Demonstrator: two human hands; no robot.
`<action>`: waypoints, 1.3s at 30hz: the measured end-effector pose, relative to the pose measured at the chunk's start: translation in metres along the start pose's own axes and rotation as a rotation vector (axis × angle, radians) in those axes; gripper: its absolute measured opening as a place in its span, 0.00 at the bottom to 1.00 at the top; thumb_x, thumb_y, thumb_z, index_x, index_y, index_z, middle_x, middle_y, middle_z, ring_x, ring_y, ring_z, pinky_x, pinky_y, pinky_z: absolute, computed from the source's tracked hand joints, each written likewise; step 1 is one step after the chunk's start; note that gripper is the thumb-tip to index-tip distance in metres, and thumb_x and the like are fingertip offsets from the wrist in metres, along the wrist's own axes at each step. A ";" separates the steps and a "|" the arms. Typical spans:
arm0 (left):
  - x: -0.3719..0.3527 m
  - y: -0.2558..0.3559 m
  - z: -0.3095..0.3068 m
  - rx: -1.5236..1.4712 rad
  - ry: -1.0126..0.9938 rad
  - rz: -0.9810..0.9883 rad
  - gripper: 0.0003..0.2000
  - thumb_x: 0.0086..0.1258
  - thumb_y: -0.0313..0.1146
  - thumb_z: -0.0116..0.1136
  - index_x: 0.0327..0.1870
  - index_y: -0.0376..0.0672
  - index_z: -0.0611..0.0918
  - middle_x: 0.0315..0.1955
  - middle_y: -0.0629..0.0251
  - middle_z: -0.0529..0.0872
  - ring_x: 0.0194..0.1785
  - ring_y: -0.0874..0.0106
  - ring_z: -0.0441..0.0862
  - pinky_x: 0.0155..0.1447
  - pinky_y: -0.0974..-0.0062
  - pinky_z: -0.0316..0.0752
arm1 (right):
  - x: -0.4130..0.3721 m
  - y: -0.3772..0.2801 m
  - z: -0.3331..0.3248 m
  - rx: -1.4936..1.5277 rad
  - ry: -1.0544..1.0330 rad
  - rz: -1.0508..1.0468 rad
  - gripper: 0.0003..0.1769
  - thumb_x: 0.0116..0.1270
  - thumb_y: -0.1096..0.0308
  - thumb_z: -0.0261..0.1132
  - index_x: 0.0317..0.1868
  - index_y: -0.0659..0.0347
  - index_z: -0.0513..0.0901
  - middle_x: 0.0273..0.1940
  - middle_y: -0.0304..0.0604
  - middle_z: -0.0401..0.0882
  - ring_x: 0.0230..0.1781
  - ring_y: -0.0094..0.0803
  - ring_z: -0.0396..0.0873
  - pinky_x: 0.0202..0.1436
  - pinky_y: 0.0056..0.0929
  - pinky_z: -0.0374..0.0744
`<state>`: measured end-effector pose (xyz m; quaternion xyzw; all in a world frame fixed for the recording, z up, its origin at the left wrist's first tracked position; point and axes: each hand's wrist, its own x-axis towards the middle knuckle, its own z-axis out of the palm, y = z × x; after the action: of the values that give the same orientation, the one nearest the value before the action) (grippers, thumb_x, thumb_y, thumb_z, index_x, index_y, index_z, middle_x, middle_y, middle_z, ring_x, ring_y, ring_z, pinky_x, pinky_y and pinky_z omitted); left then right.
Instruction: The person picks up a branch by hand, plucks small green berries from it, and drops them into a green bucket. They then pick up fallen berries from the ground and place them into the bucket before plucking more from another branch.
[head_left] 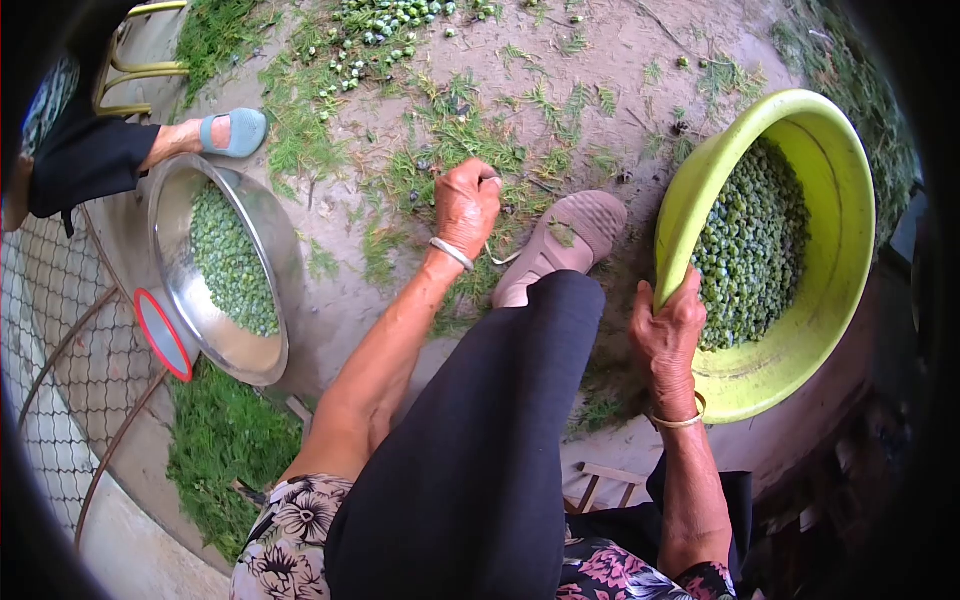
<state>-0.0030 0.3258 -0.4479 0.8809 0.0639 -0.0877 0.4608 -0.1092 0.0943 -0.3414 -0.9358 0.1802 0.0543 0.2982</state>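
My left hand (pixel 468 207), a bangle at its wrist, is closed in a fist above the ground beside my pink shoe (pixel 570 232). Whatever its fingers may hold is hidden. On the other side, my right hand (pixel 668 328) grips the near rim of a yellow-green plastic basin (pixel 838 235), which is tilted toward me. Small round green cones or berries (pixel 755 245) fill much of its bottom. Green sprigs (pixel 445 160) lie scattered under and around my left hand.
At left, a metal bowl (pixel 172 235) holds more green pieces, near another person's foot in a blue shoe (pixel 240 133). A red-rimmed round item (pixel 163 335) leans by the wire mesh (pixel 60 370). Loose green pieces (pixel 370 40) and cut foliage (pixel 230 440) lie on the ground.
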 end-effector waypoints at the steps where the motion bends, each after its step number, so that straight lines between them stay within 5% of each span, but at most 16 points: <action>1: 0.000 -0.005 0.000 -0.028 -0.006 -0.085 0.05 0.53 0.26 0.63 0.24 0.35 0.80 0.16 0.55 0.79 0.21 0.62 0.80 0.30 0.67 0.73 | 0.000 0.000 0.000 0.001 -0.001 -0.001 0.24 0.55 0.76 0.65 0.52 0.70 0.68 0.31 0.57 0.77 0.30 0.56 0.78 0.34 0.44 0.76; 6: -0.007 0.022 0.000 -0.209 -0.016 -0.254 0.04 0.54 0.23 0.60 0.29 0.34 0.80 0.18 0.56 0.80 0.24 0.63 0.80 0.31 0.69 0.73 | 0.000 0.001 0.001 -0.009 0.009 -0.010 0.24 0.55 0.76 0.65 0.52 0.70 0.68 0.29 0.57 0.77 0.29 0.54 0.78 0.33 0.44 0.76; 8: -0.007 0.031 0.001 -0.208 0.040 0.029 0.07 0.60 0.20 0.55 0.39 0.34 0.80 0.22 0.65 0.81 0.29 0.76 0.82 0.28 0.78 0.76 | -0.001 0.002 0.003 -0.013 0.019 -0.020 0.24 0.55 0.76 0.65 0.52 0.69 0.68 0.29 0.57 0.77 0.29 0.54 0.78 0.33 0.44 0.76; 10: 0.004 0.026 -0.019 0.138 0.151 0.257 0.07 0.61 0.21 0.56 0.40 0.36 0.81 0.26 0.57 0.84 0.29 0.71 0.83 0.34 0.73 0.76 | 0.001 0.003 0.001 -0.017 0.037 -0.032 0.24 0.55 0.76 0.65 0.52 0.69 0.68 0.29 0.57 0.77 0.29 0.54 0.78 0.33 0.44 0.76; 12: 0.007 0.003 -0.037 0.155 0.099 -0.005 0.07 0.58 0.26 0.59 0.37 0.37 0.80 0.21 0.53 0.82 0.27 0.57 0.81 0.34 0.63 0.74 | 0.000 0.002 0.000 -0.033 0.018 -0.026 0.24 0.54 0.76 0.66 0.52 0.69 0.69 0.29 0.57 0.77 0.28 0.54 0.78 0.33 0.43 0.77; 16: 0.018 -0.033 -0.060 0.409 0.162 -0.064 0.11 0.58 0.36 0.64 0.34 0.37 0.81 0.20 0.52 0.81 0.28 0.51 0.81 0.34 0.57 0.73 | 0.000 0.002 0.002 0.002 0.025 -0.015 0.25 0.54 0.76 0.66 0.52 0.70 0.68 0.29 0.57 0.77 0.28 0.55 0.78 0.33 0.43 0.77; 26: 0.023 -0.049 -0.087 0.293 0.201 0.029 0.09 0.54 0.28 0.64 0.34 0.35 0.82 0.22 0.54 0.83 0.26 0.59 0.82 0.36 0.65 0.76 | 0.000 0.002 0.000 0.003 -0.001 0.000 0.24 0.54 0.76 0.66 0.52 0.70 0.69 0.30 0.58 0.77 0.29 0.55 0.78 0.34 0.44 0.77; 29: 0.012 0.002 -0.078 -0.341 0.137 -0.397 0.09 0.64 0.24 0.58 0.43 0.30 0.79 0.30 0.60 0.84 0.30 0.73 0.83 0.30 0.79 0.77 | 0.001 0.002 -0.001 0.010 0.001 -0.020 0.24 0.54 0.77 0.66 0.52 0.70 0.69 0.30 0.58 0.77 0.30 0.56 0.78 0.34 0.45 0.76; 32: -0.014 0.105 -0.054 -0.815 -0.194 -0.259 0.13 0.67 0.25 0.57 0.50 0.29 0.76 0.38 0.58 0.83 0.33 0.73 0.84 0.38 0.77 0.81 | 0.001 0.003 0.000 0.009 0.004 -0.023 0.25 0.54 0.77 0.66 0.52 0.70 0.69 0.30 0.58 0.77 0.30 0.56 0.78 0.34 0.45 0.76; 34: -0.028 0.162 -0.051 -0.704 -0.641 -0.001 0.19 0.63 0.27 0.61 0.54 0.29 0.75 0.43 0.54 0.82 0.37 0.68 0.84 0.43 0.74 0.80 | -0.001 0.005 0.001 0.006 0.001 -0.013 0.25 0.54 0.77 0.66 0.52 0.69 0.68 0.30 0.58 0.77 0.30 0.56 0.78 0.35 0.45 0.76; 35: -0.023 0.163 -0.046 -0.706 -0.640 0.006 0.19 0.63 0.27 0.61 0.54 0.29 0.75 0.43 0.54 0.82 0.37 0.68 0.84 0.43 0.74 0.80 | -0.002 0.007 0.002 0.001 -0.016 0.022 0.25 0.54 0.77 0.65 0.52 0.69 0.68 0.31 0.58 0.77 0.30 0.56 0.78 0.35 0.45 0.76; 37: 0.002 0.157 -0.036 -0.135 -0.319 0.529 0.25 0.58 0.30 0.64 0.56 0.29 0.74 0.46 0.48 0.80 0.44 0.58 0.83 0.48 0.68 0.79 | 0.000 0.004 -0.002 -0.014 -0.023 0.016 0.25 0.54 0.76 0.65 0.52 0.70 0.68 0.33 0.59 0.76 0.32 0.57 0.78 0.36 0.45 0.76; 39: 0.040 0.126 -0.040 0.183 -0.167 0.569 0.25 0.54 0.32 0.65 0.53 0.31 0.75 0.46 0.42 0.77 0.50 0.49 0.78 0.55 0.61 0.75 | 0.000 0.003 -0.002 -0.010 -0.018 0.018 0.24 0.54 0.77 0.65 0.52 0.71 0.68 0.33 0.59 0.76 0.32 0.57 0.78 0.36 0.46 0.76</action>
<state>0.0638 0.2880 -0.3332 0.8910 -0.2315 -0.0329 0.3891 -0.1100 0.0910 -0.3409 -0.9351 0.1858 0.0666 0.2945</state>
